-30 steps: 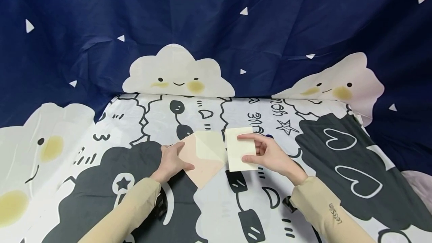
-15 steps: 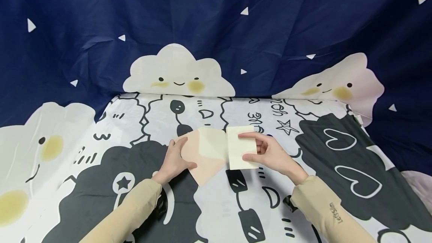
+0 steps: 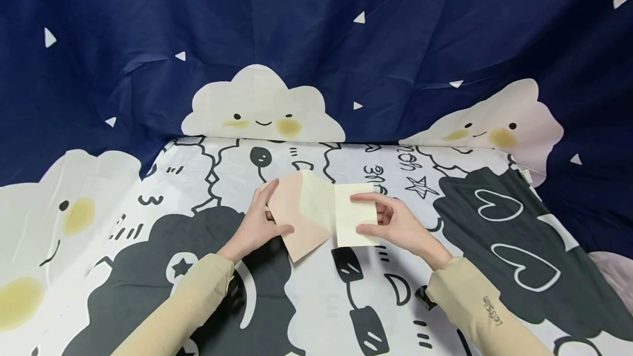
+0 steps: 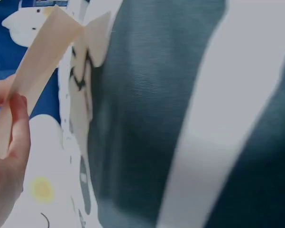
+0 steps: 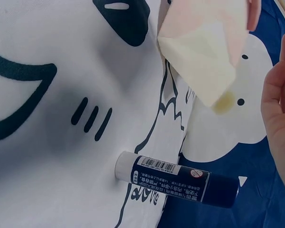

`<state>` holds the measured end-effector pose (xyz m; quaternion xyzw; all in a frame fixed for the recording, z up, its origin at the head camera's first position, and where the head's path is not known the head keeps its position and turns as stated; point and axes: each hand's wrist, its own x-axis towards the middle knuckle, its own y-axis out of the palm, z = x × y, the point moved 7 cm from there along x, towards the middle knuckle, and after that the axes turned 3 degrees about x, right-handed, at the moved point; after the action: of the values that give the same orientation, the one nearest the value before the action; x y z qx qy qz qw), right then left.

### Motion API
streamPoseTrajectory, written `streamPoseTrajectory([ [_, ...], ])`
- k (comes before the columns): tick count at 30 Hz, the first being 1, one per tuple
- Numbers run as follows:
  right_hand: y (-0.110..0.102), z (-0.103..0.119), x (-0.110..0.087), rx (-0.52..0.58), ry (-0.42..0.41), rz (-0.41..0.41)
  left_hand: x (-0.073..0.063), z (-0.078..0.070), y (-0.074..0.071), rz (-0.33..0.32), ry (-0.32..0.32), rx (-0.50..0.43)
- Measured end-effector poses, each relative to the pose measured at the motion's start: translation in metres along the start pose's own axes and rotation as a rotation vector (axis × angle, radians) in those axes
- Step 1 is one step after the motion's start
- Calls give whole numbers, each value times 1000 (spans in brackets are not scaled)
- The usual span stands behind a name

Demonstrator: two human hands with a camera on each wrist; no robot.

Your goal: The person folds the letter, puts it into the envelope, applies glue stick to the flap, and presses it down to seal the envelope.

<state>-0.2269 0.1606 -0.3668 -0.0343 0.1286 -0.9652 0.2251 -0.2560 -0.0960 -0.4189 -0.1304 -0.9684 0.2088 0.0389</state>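
My left hand (image 3: 254, 229) pinches the left edge of a pink paper (image 3: 284, 202) between thumb and fingers. A cream section (image 3: 316, 202) covers the paper's upper right part, and its shape is angular like an envelope flap. In the left wrist view the pinched paper (image 4: 45, 59) is seen nearly edge-on, raised off the cloth. My right hand (image 3: 395, 224) pinches a cream rectangular paper (image 3: 348, 218) by its right side. The two papers meet at their facing edges in the head view. From the right wrist, the pink paper (image 5: 204, 19) shows its cream pointed part.
A glue stick (image 5: 180, 178) with a white end and dark blue body lies on the patterned cloth (image 3: 316, 290), hidden by my right hand in the head view. A dark blue cloth (image 3: 306, 26) with cloud prints rises behind.
My left hand has moved up and to the right, lifting and tilting the pink paper toward the cream one. The right hand has barely moved and keeps its pinch.
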Motion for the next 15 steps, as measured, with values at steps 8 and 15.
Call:
streamPoseTrajectory([
  [8,-3,0,0,4,-18,-22,1,-15,-8,9,4,-109],
  [15,-6,3,-1,15,-35,-44,2,-28,-11,30,19,-156],
])
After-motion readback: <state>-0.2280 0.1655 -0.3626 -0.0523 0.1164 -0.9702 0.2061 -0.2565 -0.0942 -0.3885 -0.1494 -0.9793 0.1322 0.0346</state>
